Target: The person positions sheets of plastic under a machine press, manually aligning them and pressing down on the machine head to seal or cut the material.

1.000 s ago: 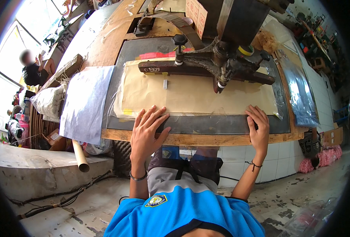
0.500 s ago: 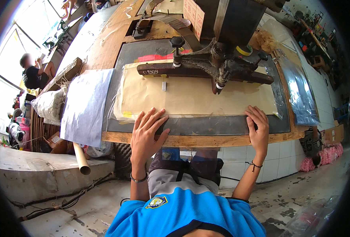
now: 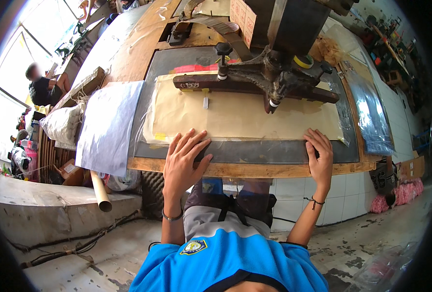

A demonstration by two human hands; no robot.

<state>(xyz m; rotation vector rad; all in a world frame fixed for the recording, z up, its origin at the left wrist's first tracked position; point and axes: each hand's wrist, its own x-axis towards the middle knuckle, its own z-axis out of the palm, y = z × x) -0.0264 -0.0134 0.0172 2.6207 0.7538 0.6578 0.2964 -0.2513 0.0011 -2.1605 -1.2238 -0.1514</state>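
A broad tan paper sheet (image 3: 245, 121) lies flat on a dark grey mat (image 3: 255, 152), with clear plastic film showing along its edges. My left hand (image 3: 184, 158) rests palm down near the sheet's near left edge, fingers stretched and a little apart, thumb out to the side. On the near right edge lies my right hand (image 3: 319, 158), fingers extended and thumb bent beneath. Neither hand grips anything. Across the sheet's far part runs a dark metal press bar (image 3: 240, 87) on a heavy bracket (image 3: 274, 68); a small white tag (image 3: 206, 102) sits just in front of it.
Left of the mat, a pale sheet (image 3: 110, 127) hangs over the wooden table edge (image 3: 245, 170). Clear plastic bags (image 3: 369, 114) lie at the right. A roll of yellow tape (image 3: 303, 62) stands behind the bracket. Another person (image 3: 43, 87) sits far left.
The whole view has shifted slightly. Both hands stay at the sheet's near edge in much the same pose; nothing has been picked up or let go.
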